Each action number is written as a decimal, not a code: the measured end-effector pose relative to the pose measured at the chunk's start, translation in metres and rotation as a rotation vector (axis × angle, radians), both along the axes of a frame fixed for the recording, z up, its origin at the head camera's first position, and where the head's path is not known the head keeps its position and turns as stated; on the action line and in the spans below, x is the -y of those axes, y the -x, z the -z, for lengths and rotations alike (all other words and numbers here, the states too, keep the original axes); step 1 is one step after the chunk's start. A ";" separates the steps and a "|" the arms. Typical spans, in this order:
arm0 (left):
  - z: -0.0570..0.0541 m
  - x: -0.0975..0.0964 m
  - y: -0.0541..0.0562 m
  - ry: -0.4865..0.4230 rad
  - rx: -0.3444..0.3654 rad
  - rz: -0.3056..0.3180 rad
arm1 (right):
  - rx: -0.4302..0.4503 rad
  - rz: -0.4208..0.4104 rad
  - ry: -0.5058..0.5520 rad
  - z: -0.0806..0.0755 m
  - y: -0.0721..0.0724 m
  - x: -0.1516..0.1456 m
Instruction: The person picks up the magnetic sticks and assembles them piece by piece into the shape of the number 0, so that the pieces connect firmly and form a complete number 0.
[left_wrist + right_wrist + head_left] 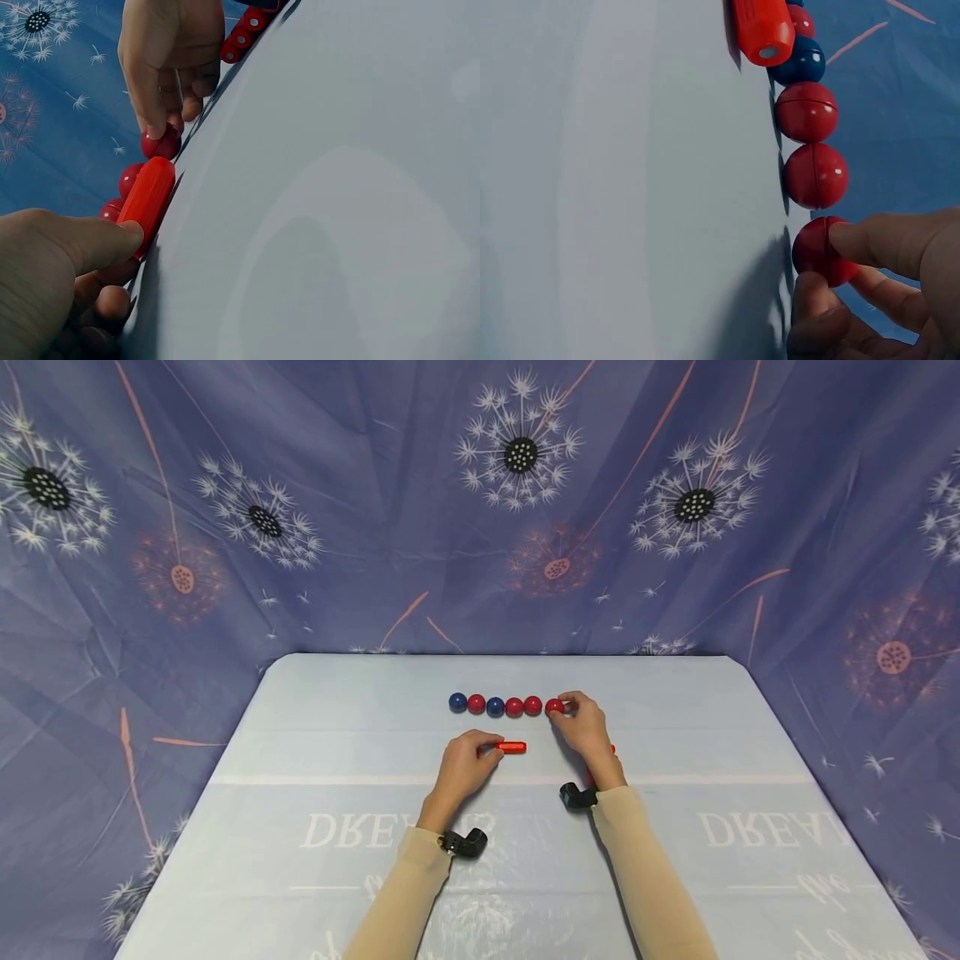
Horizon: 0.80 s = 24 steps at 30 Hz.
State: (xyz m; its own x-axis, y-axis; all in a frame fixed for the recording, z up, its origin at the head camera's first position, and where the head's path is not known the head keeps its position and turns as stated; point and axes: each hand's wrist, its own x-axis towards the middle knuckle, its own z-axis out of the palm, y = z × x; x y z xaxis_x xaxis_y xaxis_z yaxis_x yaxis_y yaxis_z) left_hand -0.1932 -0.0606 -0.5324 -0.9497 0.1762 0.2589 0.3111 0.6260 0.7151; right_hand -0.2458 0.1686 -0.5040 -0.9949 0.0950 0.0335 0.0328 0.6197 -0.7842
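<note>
A row of red and blue balls (513, 707) lies along the far part of the table. At its right end, my right hand (586, 727) pinches a red ball (815, 250) between thumb and fingers, a small gap away from the neighbouring red ball (816, 176). Nearer to me, my left hand (461, 768) holds a short red rod (513, 747) by its left end, between thumb and fingers. A round silvery spot shows on the rod's free end in the right wrist view. The fingers under the rod are partly hidden.
Red pieces with silvery dots (241, 36) lie by the right wrist, mostly hidden by it in the head view. A pale printed cloth covers the table (300, 735). Behind it hangs a blue dandelion-patterned curtain (390, 527).
</note>
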 end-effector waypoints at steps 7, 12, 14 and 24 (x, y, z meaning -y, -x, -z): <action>0.000 0.003 0.001 0.006 -0.020 -0.019 | -0.003 -0.014 0.019 -0.007 -0.009 0.000; 0.000 0.002 0.000 -0.014 -0.006 -0.012 | 0.018 -0.047 0.042 -0.009 -0.017 0.001; 0.000 0.001 0.000 -0.017 0.003 -0.013 | 0.032 -0.068 0.064 -0.008 -0.020 0.001; 0.000 0.001 0.000 -0.033 0.006 -0.023 | 0.054 -0.132 0.090 0.000 -0.036 0.007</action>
State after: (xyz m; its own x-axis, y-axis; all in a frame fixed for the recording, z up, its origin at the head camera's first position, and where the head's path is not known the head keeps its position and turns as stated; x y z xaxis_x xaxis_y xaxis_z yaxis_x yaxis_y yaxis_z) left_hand -0.1931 -0.0612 -0.5323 -0.9549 0.1457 0.2589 0.2928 0.6087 0.7374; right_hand -0.2095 0.1618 -0.5036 -0.9991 -0.0369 -0.0231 -0.0009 0.5490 -0.8358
